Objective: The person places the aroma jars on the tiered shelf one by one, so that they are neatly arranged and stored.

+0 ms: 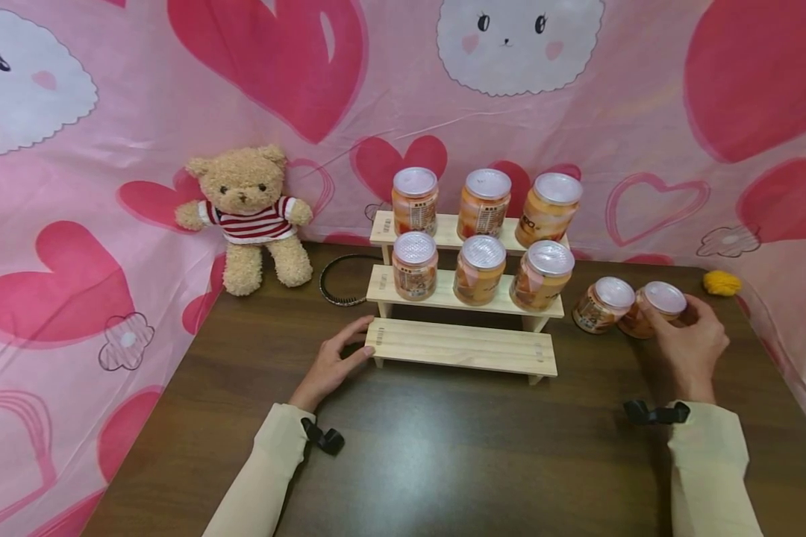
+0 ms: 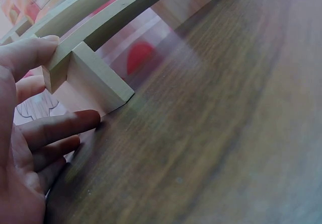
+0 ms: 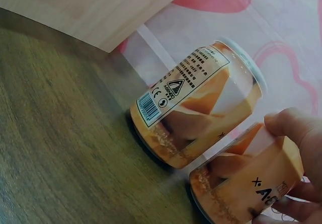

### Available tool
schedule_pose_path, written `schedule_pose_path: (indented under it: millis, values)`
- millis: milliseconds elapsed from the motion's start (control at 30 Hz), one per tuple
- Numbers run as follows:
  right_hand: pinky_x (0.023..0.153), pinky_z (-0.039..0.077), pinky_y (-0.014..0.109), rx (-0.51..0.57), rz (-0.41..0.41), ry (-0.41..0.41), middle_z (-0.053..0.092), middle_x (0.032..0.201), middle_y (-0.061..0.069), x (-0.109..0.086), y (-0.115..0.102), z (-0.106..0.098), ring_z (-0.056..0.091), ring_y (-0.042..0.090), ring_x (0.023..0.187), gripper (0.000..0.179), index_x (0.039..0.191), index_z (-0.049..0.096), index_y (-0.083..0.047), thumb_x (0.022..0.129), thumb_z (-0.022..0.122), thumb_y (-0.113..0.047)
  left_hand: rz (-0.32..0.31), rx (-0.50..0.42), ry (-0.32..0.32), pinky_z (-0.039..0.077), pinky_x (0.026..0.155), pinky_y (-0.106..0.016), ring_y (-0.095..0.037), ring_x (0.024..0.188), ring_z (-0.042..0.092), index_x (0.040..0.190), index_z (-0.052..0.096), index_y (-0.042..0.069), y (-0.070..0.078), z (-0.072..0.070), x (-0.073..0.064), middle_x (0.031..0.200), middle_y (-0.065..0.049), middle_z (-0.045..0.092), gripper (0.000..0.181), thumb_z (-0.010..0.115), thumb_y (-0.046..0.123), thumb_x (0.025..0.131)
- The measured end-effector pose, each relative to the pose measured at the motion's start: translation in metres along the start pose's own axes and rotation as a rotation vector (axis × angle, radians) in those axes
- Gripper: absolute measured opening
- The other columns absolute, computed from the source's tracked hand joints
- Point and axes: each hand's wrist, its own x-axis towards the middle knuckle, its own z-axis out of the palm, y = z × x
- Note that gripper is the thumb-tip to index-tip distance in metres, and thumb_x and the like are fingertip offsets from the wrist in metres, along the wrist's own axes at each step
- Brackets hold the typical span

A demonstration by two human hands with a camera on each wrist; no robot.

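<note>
At the right of the head view my right hand (image 1: 695, 343) grips a jar (image 1: 665, 298) with a pale lid and orange printed label, thumb and fingers around its sides. The same jar (image 3: 246, 173) shows in the right wrist view, standing on the table close beside a second similar jar (image 3: 196, 103). My left hand (image 1: 332, 365) pinches the left end of the lowest step of a wooden stepped shelf (image 1: 463, 344). In the left wrist view, the thumb (image 2: 32, 53) lies at the board's corner, and the lower fingers extend beside the leg.
Several matching jars (image 1: 481, 272) stand in two rows on the shelf's middle and top steps. A teddy bear (image 1: 248, 212) sits at the back left, near a dark headband (image 1: 332, 298). A yellow object (image 1: 722, 283) lies at the back right. Heart-patterned cloth (image 1: 403, 112) hangs behind the table.
</note>
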Motion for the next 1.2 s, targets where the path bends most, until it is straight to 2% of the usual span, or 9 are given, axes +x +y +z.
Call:
schedule_pose_path:
  millis: [100, 233, 400, 600, 733, 933, 1200]
  values:
    - [0.076, 0.034, 0.003, 0.047, -0.014, 0.021, 0.066, 0.105, -0.019, 0.001, 0.003, 0.0, 0.045, -0.02, 0.077, 0.065, 0.133, 0.065, -0.01, 0.079, 0.083, -0.041, 0.005, -0.001, -0.003, 0.046, 0.098, -0.025, -0.02, 0.123, 0.061, 0.148, 0.05, 0.019, 0.0, 0.0, 0.0, 0.141, -0.008, 0.062, 0.055, 0.068, 0.02, 0.096]
    - [0.077, 0.033, 0.005, 0.088, -0.029, 0.038, 0.054, 0.088, -0.034, 0.0, 0.004, 0.001, 0.047, -0.02, 0.075, 0.063, 0.13, 0.066, -0.008, 0.078, 0.085, -0.039, 0.011, -0.005, -0.003, 0.045, 0.098, -0.024, -0.022, 0.123, 0.061, 0.148, 0.05, 0.018, 0.001, 0.0, 0.0, 0.141, -0.008, 0.062, 0.055, 0.067, 0.021, 0.097]
    - [0.079, 0.033, 0.005, 0.112, -0.014, 0.047, 0.051, 0.085, -0.037, -0.001, 0.003, -0.001, 0.047, -0.019, 0.077, 0.062, 0.13, 0.067, -0.008, 0.078, 0.085, -0.037, 0.004, -0.002, -0.004, 0.045, 0.098, -0.024, -0.023, 0.124, 0.061, 0.149, 0.05, 0.017, 0.002, 0.001, 0.0, 0.141, -0.009, 0.062, 0.055, 0.068, 0.021, 0.096]
    - [0.069, 0.037, -0.001, 0.182, -0.042, 0.08, 0.049, 0.077, -0.039, -0.003, 0.0, -0.004, 0.051, -0.02, 0.071, 0.057, 0.126, 0.069, -0.007, 0.076, 0.087, -0.029, -0.002, -0.008, 0.003, 0.045, 0.098, -0.024, -0.02, 0.124, 0.061, 0.148, 0.05, 0.017, 0.002, 0.0, 0.0, 0.143, -0.009, 0.06, 0.054, 0.067, 0.02, 0.097]
    - [0.067, 0.038, -0.002, 0.208, -0.043, 0.105, 0.05, 0.076, -0.039, -0.006, -0.002, -0.007, 0.051, -0.02, 0.07, 0.055, 0.123, 0.071, -0.007, 0.074, 0.088, -0.026, 0.005, -0.009, 0.003, 0.047, 0.098, -0.029, -0.022, 0.124, 0.061, 0.148, 0.05, 0.017, 0.001, 0.0, 0.0, 0.143, -0.01, 0.06, 0.054, 0.067, 0.018, 0.097]
    - [0.072, 0.036, 0.001, 0.203, -0.013, 0.12, 0.052, 0.08, -0.038, -0.014, -0.005, -0.014, 0.05, -0.019, 0.073, 0.053, 0.122, 0.072, -0.014, 0.074, 0.089, -0.031, 0.003, -0.012, -0.001, 0.047, 0.099, -0.037, -0.027, 0.124, 0.06, 0.147, 0.051, 0.019, 0.001, 0.0, 0.0, 0.142, -0.01, 0.061, 0.054, 0.067, 0.017, 0.096]
    - [0.087, 0.034, 0.008, 0.206, -0.036, 0.168, 0.054, 0.083, -0.038, -0.026, -0.01, -0.02, 0.049, -0.019, 0.077, 0.053, 0.122, 0.073, -0.016, 0.074, 0.089, -0.033, 0.015, -0.004, 0.0, 0.047, 0.1, -0.036, -0.028, 0.124, 0.06, 0.148, 0.051, 0.018, 0.002, 0.0, -0.001, 0.142, -0.011, 0.06, 0.054, 0.067, 0.017, 0.096]
